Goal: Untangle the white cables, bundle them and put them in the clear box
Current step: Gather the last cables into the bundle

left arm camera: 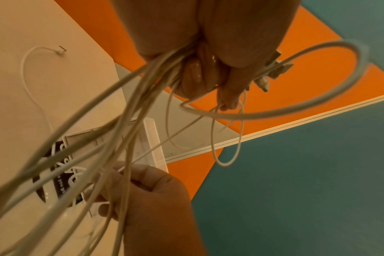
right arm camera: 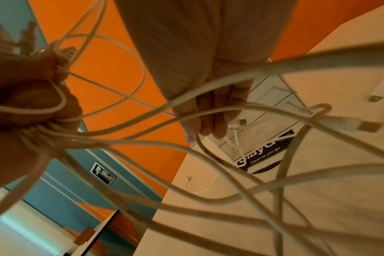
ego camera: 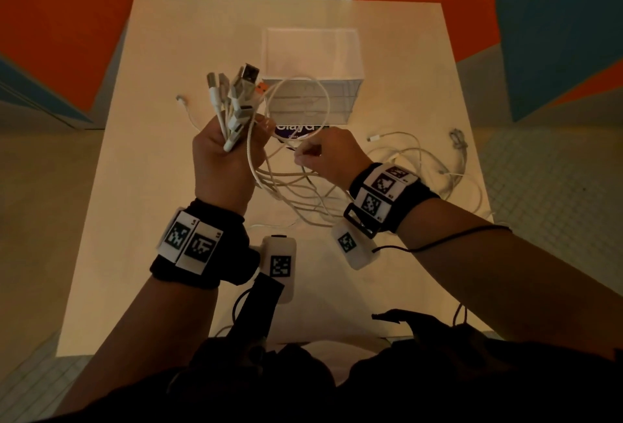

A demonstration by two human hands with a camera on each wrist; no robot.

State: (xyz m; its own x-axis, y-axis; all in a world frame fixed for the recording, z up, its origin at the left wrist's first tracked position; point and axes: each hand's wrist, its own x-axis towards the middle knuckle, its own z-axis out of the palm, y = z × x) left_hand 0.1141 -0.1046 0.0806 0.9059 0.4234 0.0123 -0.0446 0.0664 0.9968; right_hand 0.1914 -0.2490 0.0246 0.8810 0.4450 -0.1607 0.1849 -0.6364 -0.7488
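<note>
A: What does the left hand (ego camera: 226, 156) hold?

B: It grips a bunch of white cables (ego camera: 286, 183) in a closed fist, raised above the desk (ego camera: 161, 220). The plug ends (ego camera: 236, 92) stand up out of the fist like a fan; one of them has an orange tip. The cords hang down from under the fist to the desk. In the left wrist view the fingers (left arm camera: 193, 76) are curled tight around the cords.

A: And the right hand (ego camera: 328, 158)?

B: It is lower and to the right, near the front of the clear box (ego camera: 312, 51). Its fingers pinch one thin cable. This cable makes a big loop (ego camera: 300, 99) that rises in front of the box and goes back to the left hand. In the right wrist view the fingers (right arm camera: 210, 119) are bent around a cord, with many other cords crossing in front of them.

A: Where is the box?

B: It stands in the middle of the desk, behind both hands, just behind a dark label with white letters (ego camera: 296, 129). Whether any cable lies inside it, I cannot tell for sure.

A: Are all cables in the hands?

B: No. A loose heap of cables (ego camera: 431, 159) lies on the right part of the desk, and one single thin cable (ego camera: 187, 109) lies on the left part, apart from the others. The hanging cords are crossed over each other between the two hands.
</note>
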